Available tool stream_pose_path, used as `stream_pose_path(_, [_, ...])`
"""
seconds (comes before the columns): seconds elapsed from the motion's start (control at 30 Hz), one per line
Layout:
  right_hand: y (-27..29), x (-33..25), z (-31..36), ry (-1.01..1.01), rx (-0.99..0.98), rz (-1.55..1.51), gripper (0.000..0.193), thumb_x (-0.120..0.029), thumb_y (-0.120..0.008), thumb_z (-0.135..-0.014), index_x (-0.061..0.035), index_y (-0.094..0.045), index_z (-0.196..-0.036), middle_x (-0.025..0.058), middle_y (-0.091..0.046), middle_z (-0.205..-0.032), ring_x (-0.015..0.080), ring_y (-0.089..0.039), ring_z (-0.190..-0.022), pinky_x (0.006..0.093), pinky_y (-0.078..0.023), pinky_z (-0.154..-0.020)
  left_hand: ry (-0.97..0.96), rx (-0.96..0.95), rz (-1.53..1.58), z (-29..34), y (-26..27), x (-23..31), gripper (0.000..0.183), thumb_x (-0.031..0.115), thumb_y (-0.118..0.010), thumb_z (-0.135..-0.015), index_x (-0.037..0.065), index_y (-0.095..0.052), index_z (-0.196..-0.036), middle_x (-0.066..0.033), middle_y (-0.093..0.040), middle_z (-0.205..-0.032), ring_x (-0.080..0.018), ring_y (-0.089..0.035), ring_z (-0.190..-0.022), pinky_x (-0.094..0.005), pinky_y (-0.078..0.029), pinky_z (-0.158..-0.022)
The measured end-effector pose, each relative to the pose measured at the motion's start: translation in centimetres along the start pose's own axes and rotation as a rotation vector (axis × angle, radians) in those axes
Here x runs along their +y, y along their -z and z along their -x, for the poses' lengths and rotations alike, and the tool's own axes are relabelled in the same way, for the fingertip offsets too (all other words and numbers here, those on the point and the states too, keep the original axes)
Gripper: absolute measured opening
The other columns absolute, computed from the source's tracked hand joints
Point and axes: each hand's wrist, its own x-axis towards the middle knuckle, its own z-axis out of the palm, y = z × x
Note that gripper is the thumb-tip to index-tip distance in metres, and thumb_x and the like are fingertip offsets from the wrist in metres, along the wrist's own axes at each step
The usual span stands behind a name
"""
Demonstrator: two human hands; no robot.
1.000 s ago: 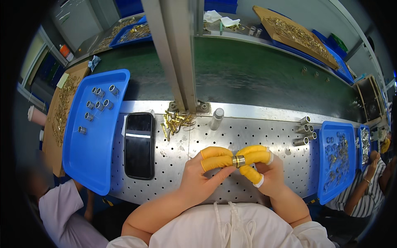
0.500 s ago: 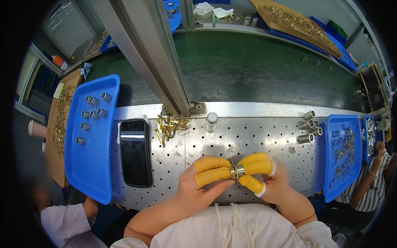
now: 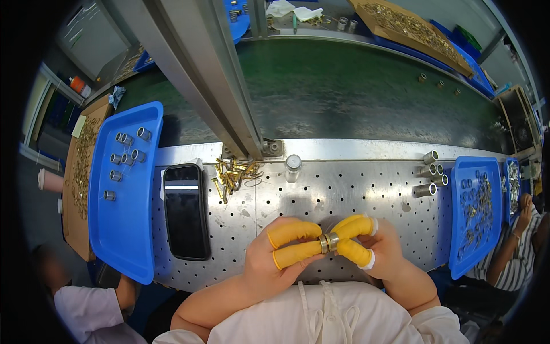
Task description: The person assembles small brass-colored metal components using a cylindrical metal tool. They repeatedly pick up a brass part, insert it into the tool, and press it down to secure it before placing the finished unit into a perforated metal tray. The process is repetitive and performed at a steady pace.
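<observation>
Both my hands meet above the front of the perforated metal table, with yellow finger cots on several fingers. My left hand (image 3: 271, 253) is closed on the left side of a short, shiny metal sleeve (image 3: 328, 242). Thumb and fingers of my right hand (image 3: 382, 247) pinch that sleeve's right side. The fingertips hide part of it, and whether it is one piece or two joined rings I cannot tell. Beyond my hands stands a single pale metal cylinder (image 3: 293, 167), upright. A pile of thin brass-coloured pieces (image 3: 232, 176) lies farther left.
A black phone (image 3: 187, 221) lies left, beside a blue tray (image 3: 120, 229) holding several metal sleeves. More sleeves (image 3: 425, 190) sit at right, near another blue tray (image 3: 458, 252) of small parts. A metal post (image 3: 197, 69) rises before the green belt (image 3: 355, 97). People sit on both sides.
The sleeve has shifted slightly in my fingers, and my right fingers have changed their hold on it a little. The things on the table keep their places.
</observation>
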Motion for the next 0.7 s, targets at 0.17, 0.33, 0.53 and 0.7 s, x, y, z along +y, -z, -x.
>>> stream_pose_path(0.17, [-0.49,-0.2,-0.22,0.06,0.04,0.007,0.018,-0.002,-0.068,-0.072,-0.0015,-0.06,-0.088,0.0087,-0.06,-0.086,0.0158,-0.058,-0.075,0.025,-0.046,-0.065,-0.067,0.01,-0.076,-0.2,0.22,-0.27,0.018,0.0,-0.071,-0.064,0.0,-0.063,-0.081,-0.0119,-0.058,-0.089,-0.0211,-0.055,-0.074,-0.0268,-0.045,-0.062])
stream_pose_path(0.33, [-0.82,-0.94,-0.92,0.378,0.039,0.36,0.023,0.001,-0.071,-0.065,-0.0025,-0.062,-0.086,0.0102,-0.061,-0.09,0.0206,-0.06,-0.079,0.0271,-0.049,-0.067,0.242,0.024,0.237,0.2,0.27,0.03,0.018,-0.001,-0.071,-0.065,0.0,-0.064,-0.082,-0.0116,-0.058,-0.09,-0.0188,-0.056,-0.076,-0.0259,-0.045,-0.064])
stream_pose_path(0.53, [-0.68,-0.34,-0.78,0.374,0.026,0.379,0.024,0.002,-0.072,-0.065,-0.0017,-0.061,-0.086,0.0115,-0.059,-0.092,0.0197,-0.059,-0.078,0.0275,-0.047,-0.067,0.17,0.011,0.174,0.08,0.4,0.14,0.018,-0.001,-0.07,-0.066,-0.001,-0.064,-0.083,-0.0114,-0.059,-0.09,-0.0176,-0.056,-0.074,-0.0253,-0.045,-0.063])
stream_pose_path(0.7, [-0.44,-0.12,-0.19,0.172,0.035,0.234,0.023,-0.001,-0.072,-0.065,-0.0021,-0.062,-0.087,0.0088,-0.061,-0.091,0.0166,-0.059,-0.076,0.0252,-0.048,-0.064,0.051,0.017,0.111,0.09,0.35,-0.27,0.017,0.001,-0.071,-0.066,-0.001,-0.064,-0.082,-0.0115,-0.059,-0.088,-0.0182,-0.056,-0.073,-0.0247,-0.044,-0.061])
